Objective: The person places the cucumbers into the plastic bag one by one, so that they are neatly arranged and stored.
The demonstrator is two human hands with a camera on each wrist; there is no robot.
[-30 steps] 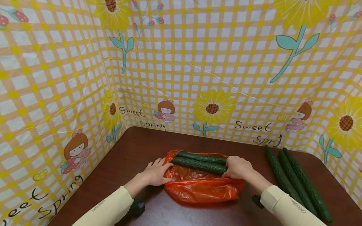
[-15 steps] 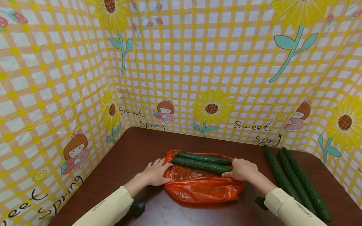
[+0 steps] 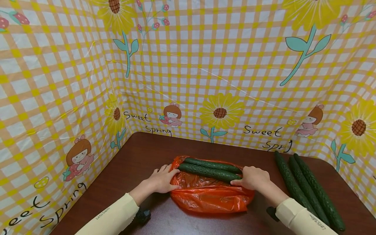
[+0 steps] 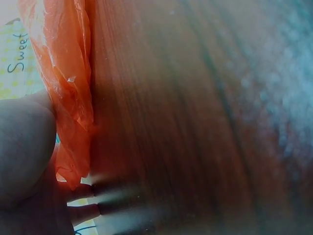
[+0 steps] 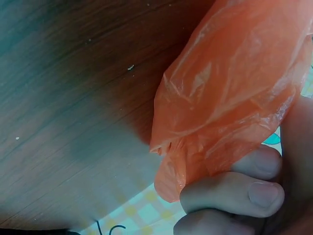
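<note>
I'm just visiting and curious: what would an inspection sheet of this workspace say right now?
Surface: dark brown wooden table, a few pale specks in the right wrist view.
Job's things: orange plastic bag lying flat; two cucumbers in bag resting side by side at its opening.
Clutter: three loose cucumbers lying side by side on the table's right.
Hands: left hand grips the bag's left edge; right hand grips the bag's right edge by the cucumber ends, fingers curled on the plastic.
Cables: nothing seen.
Surroundings: checked yellow backdrop with sunflowers and "Sweet Spring" lettering on three sides; cream sleeves; dark wrist devices.
</note>
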